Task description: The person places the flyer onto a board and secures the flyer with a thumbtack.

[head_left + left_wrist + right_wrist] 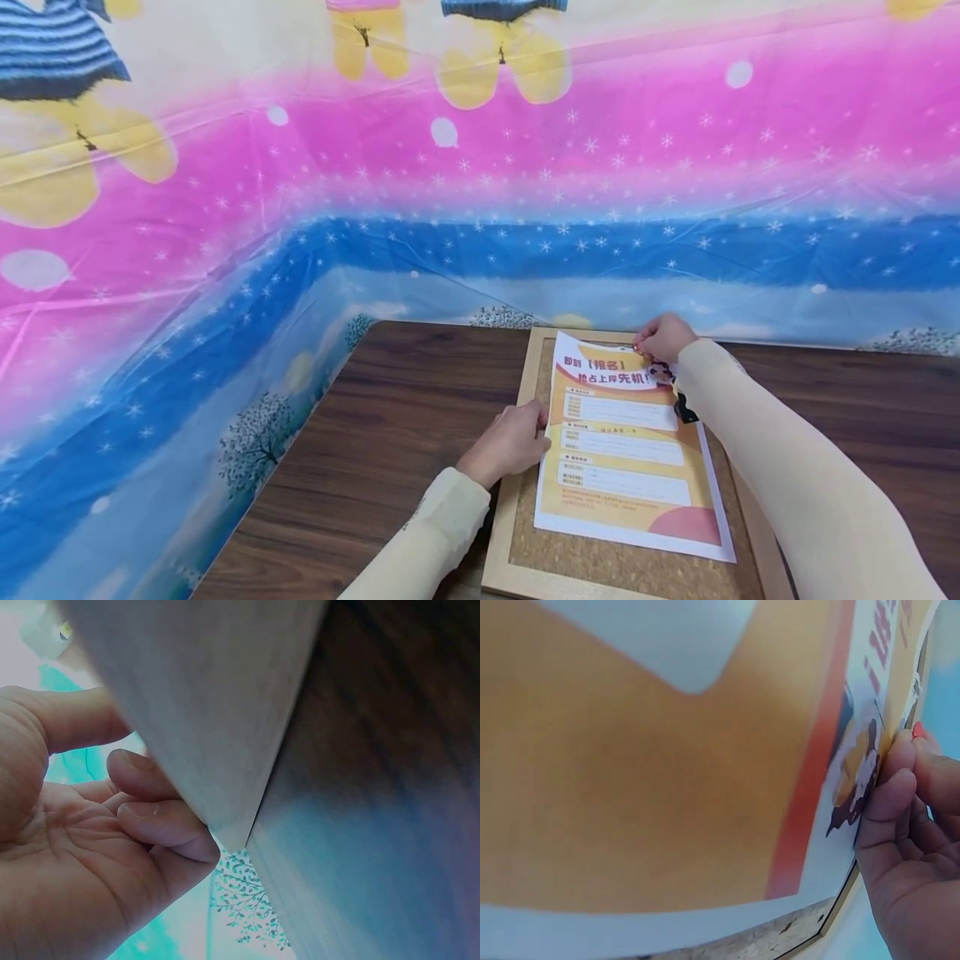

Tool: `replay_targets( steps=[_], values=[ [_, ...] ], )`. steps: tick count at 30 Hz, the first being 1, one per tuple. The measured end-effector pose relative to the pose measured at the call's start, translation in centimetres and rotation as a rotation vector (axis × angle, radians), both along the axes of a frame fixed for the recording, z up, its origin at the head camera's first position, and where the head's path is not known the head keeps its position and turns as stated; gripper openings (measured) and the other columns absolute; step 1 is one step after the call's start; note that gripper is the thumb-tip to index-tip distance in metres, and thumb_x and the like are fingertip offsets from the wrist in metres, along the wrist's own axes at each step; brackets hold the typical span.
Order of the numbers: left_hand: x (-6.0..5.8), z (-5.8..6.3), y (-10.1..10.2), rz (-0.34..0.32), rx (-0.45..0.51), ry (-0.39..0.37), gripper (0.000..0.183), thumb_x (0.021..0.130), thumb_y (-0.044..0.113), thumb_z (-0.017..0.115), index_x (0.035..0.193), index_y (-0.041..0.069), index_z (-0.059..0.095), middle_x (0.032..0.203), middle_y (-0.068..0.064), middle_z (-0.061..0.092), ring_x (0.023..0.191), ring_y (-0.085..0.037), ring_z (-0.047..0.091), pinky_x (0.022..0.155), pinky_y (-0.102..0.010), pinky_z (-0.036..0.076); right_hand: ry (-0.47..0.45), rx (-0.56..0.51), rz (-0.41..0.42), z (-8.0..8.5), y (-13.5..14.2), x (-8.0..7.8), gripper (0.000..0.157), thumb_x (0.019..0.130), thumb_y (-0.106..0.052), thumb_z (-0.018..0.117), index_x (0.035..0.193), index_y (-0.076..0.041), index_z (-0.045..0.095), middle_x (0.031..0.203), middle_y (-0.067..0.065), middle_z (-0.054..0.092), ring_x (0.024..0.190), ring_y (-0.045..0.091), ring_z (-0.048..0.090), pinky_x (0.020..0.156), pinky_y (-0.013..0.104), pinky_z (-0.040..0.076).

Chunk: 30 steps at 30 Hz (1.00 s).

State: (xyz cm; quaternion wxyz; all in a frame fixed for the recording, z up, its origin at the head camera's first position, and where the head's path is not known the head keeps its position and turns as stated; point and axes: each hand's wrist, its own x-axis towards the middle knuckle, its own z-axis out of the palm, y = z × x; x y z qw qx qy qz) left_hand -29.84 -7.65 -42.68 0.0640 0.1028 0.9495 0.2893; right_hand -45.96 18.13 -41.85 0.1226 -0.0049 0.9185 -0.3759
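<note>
A yellow and white poster sheet with red lettering lies over a wood-framed corkboard on the table. At the sheet's top right, my right hand pinches a small red push pin between thumb and finger; the pin's tip is hidden. My left hand is at the board's left side, its fingertips by the poster's left edge. In the left wrist view its lower fingers curl against the frame edge, which hides the thumb tip; I cannot tell whether it grips the sheet.
The dark wood table extends to both sides of the board. Behind it hangs a pink and blue patterned cloth, meeting the table's back edge. A dark band is around the right wrist.
</note>
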Motion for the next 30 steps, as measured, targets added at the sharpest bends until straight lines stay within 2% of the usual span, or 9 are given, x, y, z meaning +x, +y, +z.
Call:
replay_targets(
  steps=[4,15,24,30],
  values=[
    [0.05,0.07,-0.07,-0.007,0.010,-0.003,0.014,0.081,0.014,0.057,0.092,0.011,0.049,0.068,0.005,0.049,0.051,-0.010,0.047,0.040,-0.025,0.036,0.003,0.011,-0.017,-0.20,-0.15,-0.32,0.015,0.084,-0.015,0.053,0.092,-0.005,0.061,0.081,0.013,0.056,0.070,0.024,0.052,0.056,0.029,0.040],
    [0.02,-0.03,-0.06,-0.017,0.011,0.002,0.014,0.081,0.014,0.057,0.093,0.011,0.049,0.069,0.004,0.049,0.051,-0.011,0.047,0.041,-0.026,0.036,-0.030,0.014,-0.032,-0.27,-0.18,-0.59,0.016,0.083,-0.016,0.055,0.093,-0.005,0.061,0.084,0.013,0.056,0.071,0.024,0.053,0.056,0.031,0.042],
    [0.00,0.11,-0.11,0.003,0.017,-0.033,0.026,0.079,0.018,0.060,0.100,0.010,0.046,0.072,0.003,0.050,0.052,-0.011,0.049,0.042,-0.027,0.038,-0.065,-0.007,-0.079,-0.02,-0.52,-0.54,0.016,0.083,-0.014,0.055,0.095,-0.005,0.060,0.090,0.013,0.055,0.076,0.025,0.051,0.057,0.032,0.042],
    [0.12,0.25,-0.14,-0.030,-0.029,-0.002,0.033,0.078,0.018,0.061,0.107,0.009,0.047,0.074,0.003,0.050,0.052,-0.011,0.048,0.041,-0.026,0.037,-0.051,0.029,-0.084,-0.21,-0.65,-0.89,0.017,0.082,-0.018,0.057,0.093,-0.005,0.061,0.091,0.013,0.054,0.079,0.026,0.050,0.055,0.031,0.041]
  ],
)
